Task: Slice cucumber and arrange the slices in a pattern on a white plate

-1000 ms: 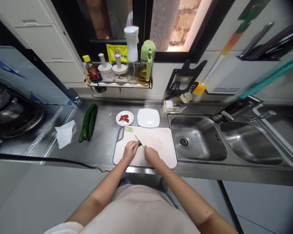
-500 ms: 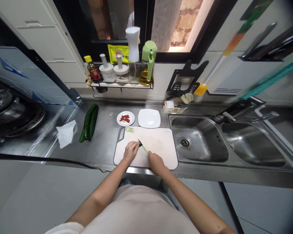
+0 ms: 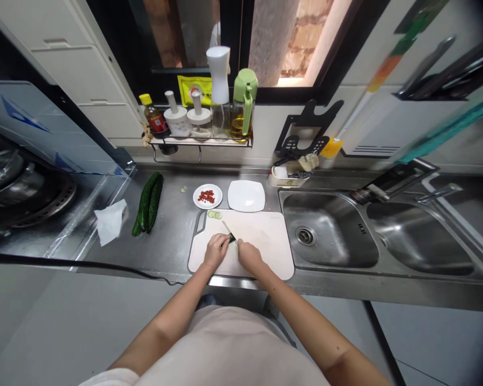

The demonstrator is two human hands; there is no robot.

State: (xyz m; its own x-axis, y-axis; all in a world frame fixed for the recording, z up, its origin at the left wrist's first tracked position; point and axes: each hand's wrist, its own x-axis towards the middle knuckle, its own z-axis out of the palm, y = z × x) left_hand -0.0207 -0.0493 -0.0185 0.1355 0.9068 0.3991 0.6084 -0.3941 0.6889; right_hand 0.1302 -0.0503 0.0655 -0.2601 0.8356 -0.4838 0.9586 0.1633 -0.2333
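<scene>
On the white cutting board (image 3: 265, 241), my left hand (image 3: 216, 251) has its fingers closed around a short dark green piece of cucumber (image 3: 232, 237), mostly hidden by the fingertips. My right hand (image 3: 249, 256) grips a knife (image 3: 227, 228) whose narrow blade lies across the cucumber piece, pointing up and left. The knife's handle is hidden in the fist. A few pale cucumber slices (image 3: 214, 215) overlap at the board's upper left. Behind the board stand a round plate (image 3: 197, 202) of chopped red pieces and a white square plate (image 3: 246, 195).
Two whole cucumbers (image 3: 148, 203) and a crumpled white tissue (image 3: 110, 222) lie on the steel counter to the left. A double sink (image 3: 330, 230) is at the right. Above the counter, a rack (image 3: 209, 141) carries bottles and jars. A pot (image 3: 14, 182) sits at far left.
My right hand has moved left and slightly up, pushing the knife further forward past the cucumber piece. My left hand stays nearly in place.
</scene>
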